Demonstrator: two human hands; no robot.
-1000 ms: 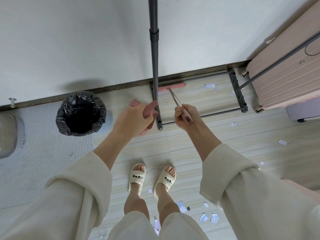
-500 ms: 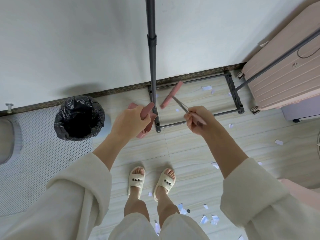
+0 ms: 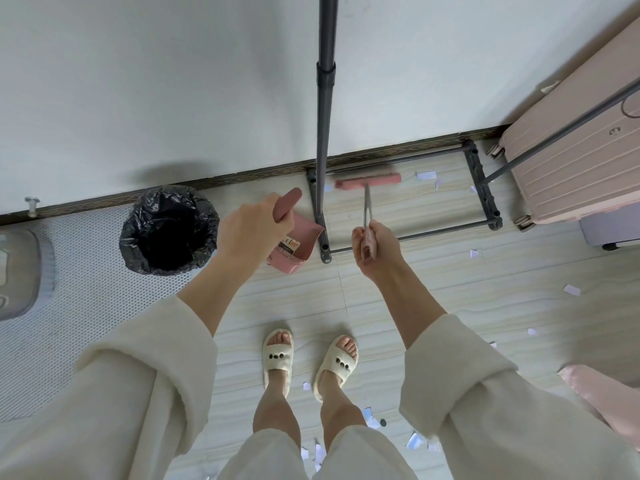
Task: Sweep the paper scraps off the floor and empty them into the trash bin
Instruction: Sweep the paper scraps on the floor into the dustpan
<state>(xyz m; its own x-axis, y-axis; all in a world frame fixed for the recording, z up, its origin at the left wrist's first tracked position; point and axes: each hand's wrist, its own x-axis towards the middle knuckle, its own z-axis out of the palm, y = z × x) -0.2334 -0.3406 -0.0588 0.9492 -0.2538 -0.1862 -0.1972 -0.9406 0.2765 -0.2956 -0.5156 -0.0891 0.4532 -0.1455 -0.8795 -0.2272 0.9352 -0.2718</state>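
Note:
My left hand [image 3: 249,230] grips the handle of a pink dustpan [image 3: 299,247], whose pan hangs just above the tiled floor beside a grey pole. My right hand [image 3: 375,244] grips the pink end of a broom handle; the pink broom head [image 3: 367,180] lies level near the wall inside the rack's base. White paper scraps [image 3: 426,175] lie right of the broom head, and more scraps [image 3: 414,439] are scattered behind my feet and to the right. A trash bin [image 3: 169,230] lined with a black bag stands open at the left.
A grey clothes rack [image 3: 326,133] rises in front of me, its base frame [image 3: 479,188] on the floor by the wall. A pink suitcase [image 3: 581,161] stands at the right. A perforated white mat [image 3: 86,289] covers the floor on the left. My slippered feet [image 3: 308,358] are at centre.
My right hand swung back toward centre and the broom head turned from slanted to level along the wall. My left hand lifted slightly, so the dustpan's pan now shows below it.

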